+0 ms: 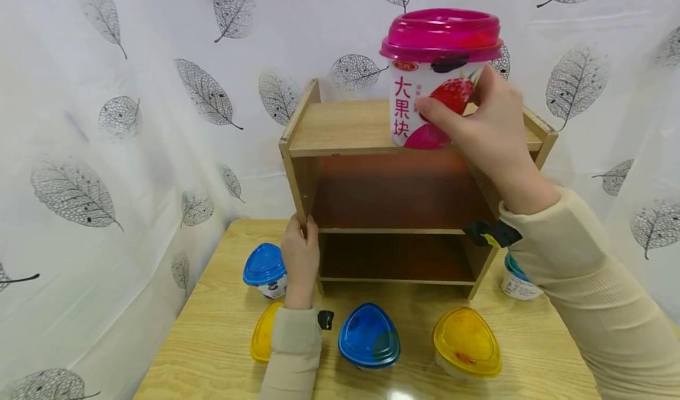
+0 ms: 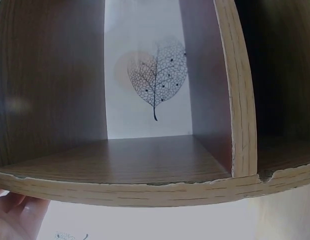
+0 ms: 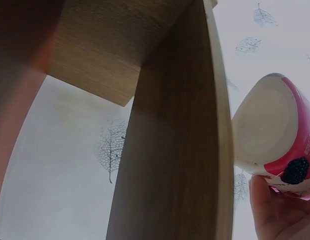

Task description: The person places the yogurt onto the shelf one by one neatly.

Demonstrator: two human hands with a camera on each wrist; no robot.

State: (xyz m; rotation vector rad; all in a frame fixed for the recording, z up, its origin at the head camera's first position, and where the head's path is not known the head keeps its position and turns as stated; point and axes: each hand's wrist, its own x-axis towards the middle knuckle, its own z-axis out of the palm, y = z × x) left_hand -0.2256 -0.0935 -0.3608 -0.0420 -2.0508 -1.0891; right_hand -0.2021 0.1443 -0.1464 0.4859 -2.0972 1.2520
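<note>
My right hand (image 1: 496,131) holds a large yogurt cup (image 1: 406,108), its thumb across the front and its fingers behind. The cup is upright, with a magenta lid and strawberry print, in front of the top board of a small wooden shelf (image 1: 347,123). In the right wrist view the cup's white base (image 3: 267,120) shows beside the shelf's edge. Lower down, my left hand (image 1: 301,252) grips the front edge of the shelf's left side panel (image 1: 300,190). The left wrist view shows part of that hand (image 2: 20,217) at the wooden edge (image 2: 130,195).
Around the shelf on the wooden table (image 1: 212,329) stand several lidded cups: a blue one (image 1: 264,264) at left, a yellow one (image 1: 261,338) partly behind my left sleeve, blue (image 1: 369,335) and yellow (image 1: 467,341) in front, and a teal-lidded one (image 1: 520,285) at right. A leaf-print curtain (image 1: 149,152) hangs behind.
</note>
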